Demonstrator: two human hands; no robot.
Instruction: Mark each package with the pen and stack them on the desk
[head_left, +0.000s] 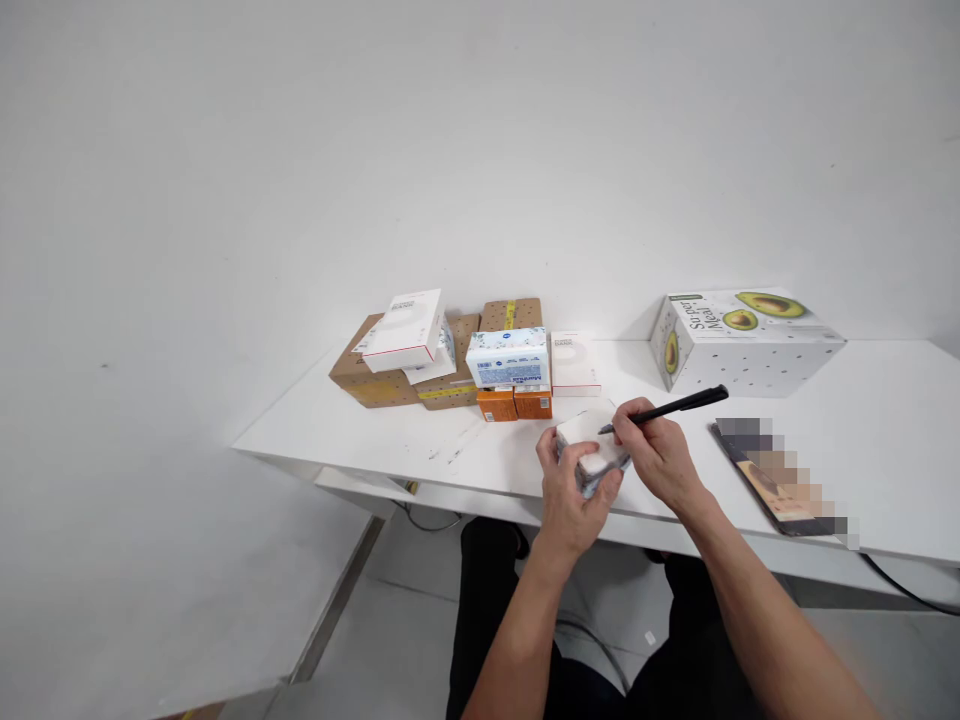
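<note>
My left hand (574,492) is wrapped round a small white package (581,432) with bluish-grey patterned sides, near the table's front edge. Its fingers press on the top and near side, covering part of it. Between the fingers of my right hand (660,450) is a black pen (679,405), slanting up to the right. The pen's tip points down at the package's white top face; whether it touches cannot be made out. Just behind lie a blue-and-white tissue pack (508,358) on two orange boxes (496,405) and a flat white box (576,365).
Brown cardboard boxes (367,385) stand at the left, with a white box (409,325) stacked on top. An avocado-printed carton (750,355) is against the wall at the right. A phone-like flat device (765,480), partly blurred, lies on the white table (405,450).
</note>
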